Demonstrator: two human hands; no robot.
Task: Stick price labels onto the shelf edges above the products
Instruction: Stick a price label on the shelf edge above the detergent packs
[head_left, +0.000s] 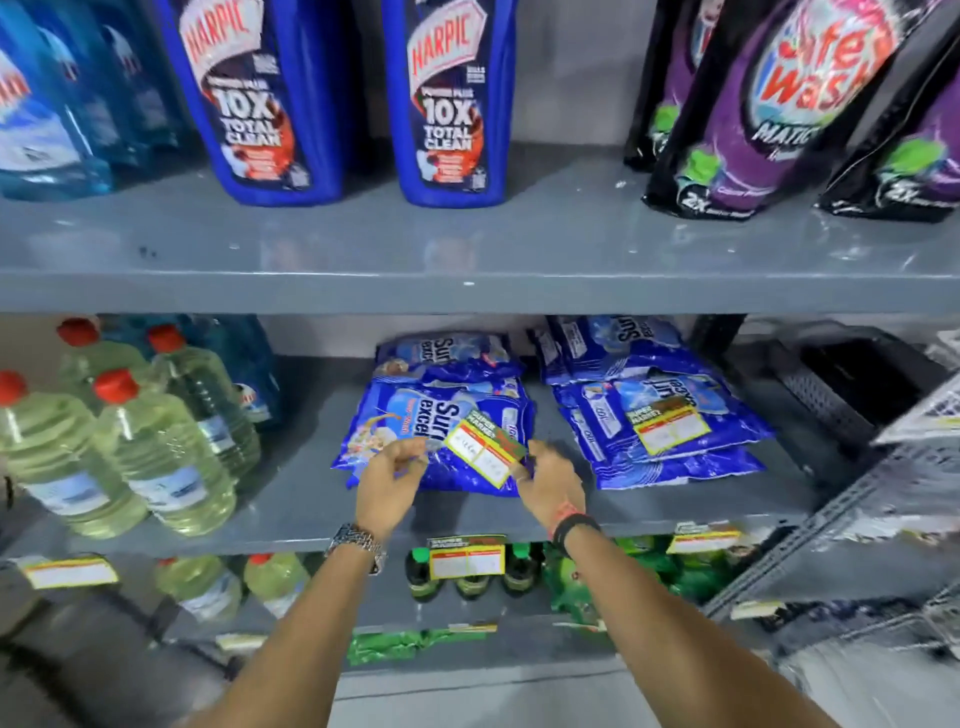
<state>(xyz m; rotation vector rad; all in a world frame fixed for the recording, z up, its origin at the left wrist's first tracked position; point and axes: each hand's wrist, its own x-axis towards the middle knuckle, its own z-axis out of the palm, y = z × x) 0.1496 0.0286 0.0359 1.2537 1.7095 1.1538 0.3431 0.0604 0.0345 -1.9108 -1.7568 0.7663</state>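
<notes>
Our fingers (522, 470) on the right hand (550, 486) pinch the lower right corner of a price label (483, 451), while the left hand (389, 475) curls just beside its left end, fingertips drawn together; whether they grip the label or a peeled backing, we cannot tell. Working down in size: the grey shelf edge (467, 296) above the detergent packs (441, 415) is bare, which looks like where this label belongs. We hold the label tilted, in front of the packs, probably to free its sticky side before lifting it. A second label (672, 423) lies on the neighbouring stack (660, 405), likely parked for later. The edge below already carries a stuck label (466, 557).
</notes>
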